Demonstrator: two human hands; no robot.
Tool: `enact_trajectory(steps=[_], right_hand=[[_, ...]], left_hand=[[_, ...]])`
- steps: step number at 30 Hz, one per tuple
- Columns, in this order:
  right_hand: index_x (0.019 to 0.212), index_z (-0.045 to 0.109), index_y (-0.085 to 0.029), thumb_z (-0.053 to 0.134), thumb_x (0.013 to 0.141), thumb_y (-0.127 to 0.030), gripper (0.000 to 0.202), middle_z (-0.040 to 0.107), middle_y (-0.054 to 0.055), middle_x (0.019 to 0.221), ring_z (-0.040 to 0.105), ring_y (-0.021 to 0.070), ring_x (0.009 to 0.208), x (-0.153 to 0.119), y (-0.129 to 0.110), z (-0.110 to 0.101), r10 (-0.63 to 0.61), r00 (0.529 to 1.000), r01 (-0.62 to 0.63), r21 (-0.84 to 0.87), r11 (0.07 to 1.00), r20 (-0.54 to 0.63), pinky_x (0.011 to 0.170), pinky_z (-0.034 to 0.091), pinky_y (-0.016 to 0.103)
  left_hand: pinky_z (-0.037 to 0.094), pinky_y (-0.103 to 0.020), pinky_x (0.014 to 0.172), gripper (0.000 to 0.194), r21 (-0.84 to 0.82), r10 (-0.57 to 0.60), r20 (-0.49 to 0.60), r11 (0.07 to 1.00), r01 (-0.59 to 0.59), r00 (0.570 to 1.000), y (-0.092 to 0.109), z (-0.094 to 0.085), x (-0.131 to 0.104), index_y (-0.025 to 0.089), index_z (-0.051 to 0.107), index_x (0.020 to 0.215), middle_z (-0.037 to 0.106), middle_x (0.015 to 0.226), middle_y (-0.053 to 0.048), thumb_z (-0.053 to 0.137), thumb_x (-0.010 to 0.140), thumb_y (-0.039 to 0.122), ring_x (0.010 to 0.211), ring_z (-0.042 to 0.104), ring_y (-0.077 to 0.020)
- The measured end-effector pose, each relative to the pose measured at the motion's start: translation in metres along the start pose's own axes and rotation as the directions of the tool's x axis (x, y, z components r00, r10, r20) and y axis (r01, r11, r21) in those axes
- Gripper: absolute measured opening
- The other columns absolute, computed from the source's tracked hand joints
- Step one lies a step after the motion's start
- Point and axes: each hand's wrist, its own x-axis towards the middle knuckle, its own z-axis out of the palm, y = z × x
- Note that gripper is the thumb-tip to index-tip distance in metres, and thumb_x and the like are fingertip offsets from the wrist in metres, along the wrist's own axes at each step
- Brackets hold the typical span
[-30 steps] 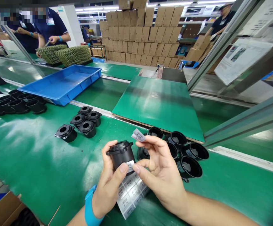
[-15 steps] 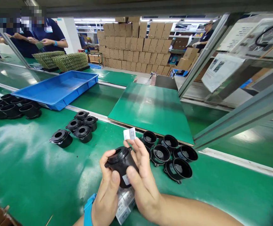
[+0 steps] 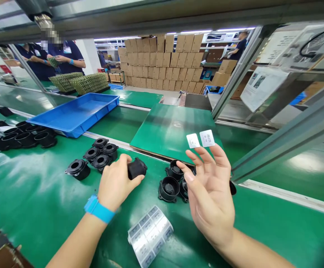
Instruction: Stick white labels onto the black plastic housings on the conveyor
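My left hand [image 3: 117,182] grips a black round housing [image 3: 137,168], tilted on its side above the green table. My right hand [image 3: 212,190] is raised with its palm up and fingers apart; one white label [image 3: 193,140] and a second, printed label [image 3: 207,138] stick to its fingertips. Between my forearms a curled sheet of silvery labels [image 3: 150,236] lies on the table. Open black housings [image 3: 169,189] stand beside and partly behind my right hand. Left of my left hand is a group of housings [image 3: 100,161] with ring-shaped tops.
A blue tray [image 3: 75,115] lies at the back left, with more black housings [image 3: 25,138] in front of it. A green board [image 3: 173,130] lies beyond the table edge. A metal post [image 3: 284,137] slants at the right. Two people work at the far left.
My hands have moved apart. The left took the housing left and turned it over; the right let go of it and moved right. The label sheet is now uncovered, and two labels show on the right fingertips.
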Motion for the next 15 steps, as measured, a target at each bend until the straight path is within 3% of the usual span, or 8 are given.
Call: enact_trajectory(steps=[3,6,8,10,12,15], right_hand=[[0.143,0.055,-0.050,0.074,0.101,-0.025,0.052,0.052,0.000,0.146,0.052,0.0247,0.139,-0.002,0.002,-0.001,0.023,1.000,-0.023,0.002,1.000,0.018,0.114,0.052,0.047],[0.143,0.056,-0.049,0.075,0.101,-0.027,0.051,0.052,0.001,0.147,0.051,0.0250,0.138,-0.003,0.004,-0.002,0.040,0.999,-0.041,0.009,0.999,0.031,0.114,0.052,0.046],[0.144,0.056,-0.049,0.076,0.102,-0.027,0.051,0.052,0.001,0.146,0.050,0.0243,0.138,-0.002,0.004,-0.003,0.045,0.998,-0.046,0.017,0.999,0.045,0.113,0.051,0.044],[0.143,0.057,-0.048,0.077,0.101,-0.026,0.051,0.052,0.000,0.146,0.051,0.0232,0.137,-0.002,0.004,-0.003,0.053,0.997,-0.054,0.032,0.998,0.054,0.112,0.051,0.041],[0.142,0.059,-0.048,0.078,0.101,-0.025,0.051,0.052,0.000,0.145,0.052,0.0227,0.135,-0.002,0.005,-0.003,0.067,0.996,-0.069,0.049,0.996,0.059,0.111,0.051,0.040],[0.142,0.059,-0.049,0.078,0.101,-0.027,0.050,0.053,0.000,0.143,0.053,0.0227,0.134,-0.003,0.005,-0.001,0.088,0.993,-0.094,0.068,0.993,0.081,0.109,0.051,0.039]], left_hand=[[0.051,-0.056,0.097,0.040,0.054,0.094,-0.002,0.994,-0.094,0.996,0.014,0.019,0.018,0.018,0.067,0.117,0.078,0.106,-0.018,0.083,0.085,0.037,0.109,0.069,-0.0430],[0.053,-0.052,0.102,0.049,-0.026,0.202,0.016,0.979,-0.202,0.979,0.027,0.046,0.024,0.018,0.068,0.131,0.077,0.125,-0.019,0.082,0.089,0.039,0.117,0.070,-0.0388],[0.055,-0.044,0.102,0.054,-0.079,0.289,0.021,0.955,-0.287,0.957,0.029,0.058,0.024,0.023,0.065,0.143,0.076,0.136,-0.013,0.076,0.095,0.046,0.119,0.072,-0.0320],[0.055,-0.039,0.103,0.053,-0.085,0.318,-0.010,0.945,-0.317,0.948,0.023,0.059,0.021,0.030,0.062,0.148,0.074,0.139,-0.007,0.067,0.100,0.051,0.122,0.071,-0.0266],[0.050,-0.043,0.110,0.051,-0.029,0.241,-0.097,0.969,-0.245,0.966,0.006,0.049,0.018,0.028,0.064,0.145,0.071,0.142,-0.009,0.065,0.101,0.054,0.129,0.064,-0.0291],[0.038,-0.064,0.112,0.052,0.093,0.000,-0.293,0.995,0.028,0.956,-0.034,0.021,0.011,0.015,0.069,0.133,0.058,0.143,-0.025,0.070,0.096,0.053,0.136,0.048,-0.0468]])
